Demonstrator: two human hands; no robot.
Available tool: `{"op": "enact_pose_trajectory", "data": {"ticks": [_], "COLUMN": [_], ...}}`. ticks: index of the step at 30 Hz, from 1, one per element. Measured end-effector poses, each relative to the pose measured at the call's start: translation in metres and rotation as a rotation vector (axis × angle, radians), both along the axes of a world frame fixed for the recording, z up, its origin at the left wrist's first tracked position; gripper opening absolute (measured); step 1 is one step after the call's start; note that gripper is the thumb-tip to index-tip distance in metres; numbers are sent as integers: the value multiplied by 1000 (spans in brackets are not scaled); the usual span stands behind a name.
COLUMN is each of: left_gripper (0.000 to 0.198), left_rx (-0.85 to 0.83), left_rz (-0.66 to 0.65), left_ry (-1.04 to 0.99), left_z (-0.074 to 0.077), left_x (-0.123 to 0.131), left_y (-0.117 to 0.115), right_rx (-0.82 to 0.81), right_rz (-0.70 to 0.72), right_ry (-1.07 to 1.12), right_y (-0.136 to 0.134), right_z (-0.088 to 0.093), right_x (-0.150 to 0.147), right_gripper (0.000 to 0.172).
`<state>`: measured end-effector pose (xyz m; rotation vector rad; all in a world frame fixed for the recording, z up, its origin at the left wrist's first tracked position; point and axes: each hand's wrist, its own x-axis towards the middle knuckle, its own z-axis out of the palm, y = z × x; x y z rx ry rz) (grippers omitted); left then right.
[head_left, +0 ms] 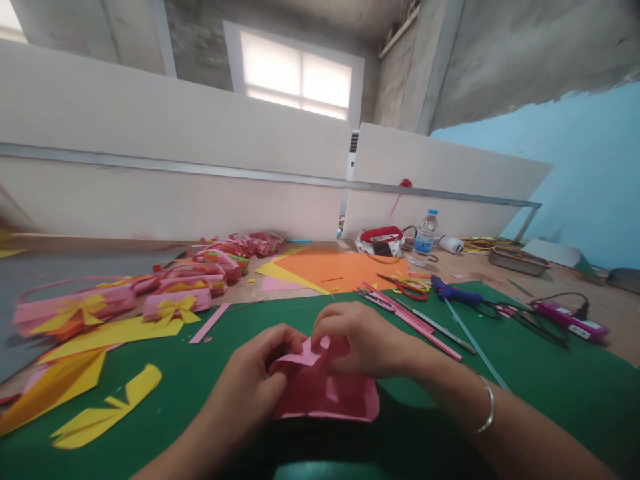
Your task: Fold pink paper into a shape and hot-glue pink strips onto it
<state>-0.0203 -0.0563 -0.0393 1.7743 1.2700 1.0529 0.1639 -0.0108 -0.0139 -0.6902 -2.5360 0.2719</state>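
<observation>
Both my hands work a folded pink paper piece point(330, 397) that lies on the green cutting mat point(200, 393). My left hand point(257, 377) is closed, pinching the paper's left upper edge. My right hand point(357, 340) is closed too, its fingers pinching a raised pink flap at the top. A silver bracelet point(487, 407) sits on my right wrist.
Yellow paper cut-outs point(107, 413) lie at the left. Pink paper baskets with yellow bows point(170, 307) pile up behind them. Orange sheets point(335, 267), red scissors point(407, 287), a blue glue gun point(453, 291), pink strips point(400, 313), a water bottle point(425, 237) and a tray point(517, 259) stand farther back.
</observation>
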Motion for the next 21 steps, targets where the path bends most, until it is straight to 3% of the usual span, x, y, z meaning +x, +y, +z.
{"op": "enact_pose_trajectory", "data": {"ticks": [5, 9, 12, 14, 18, 21], "left_gripper": [19, 13, 12, 13, 13, 25], "left_rx": [24, 43, 31, 40, -1, -75], "left_rz": [-72, 15, 91, 72, -106, -72], "left_ry": [85, 177, 186, 141, -83, -298], "left_z": [0, -2, 1, 5, 11, 9], "left_x": [3, 7, 10, 11, 4, -5], "left_y": [-3, -4, -5, -7, -9, -6], "right_rx": [-70, -52, -34, -42, -37, 24], "right_rz": [-27, -49, -55, -81, -115, -54], "right_ry": [46, 76, 95, 119, 141, 148], "right_y": [-8, -15, -18, -19, -18, -19], "right_z": [4, 2, 1, 1, 5, 7], "right_x": [-4, -12, -14, -14, -8, -6], "right_gripper": [11, 22, 20, 16, 15, 16]}}
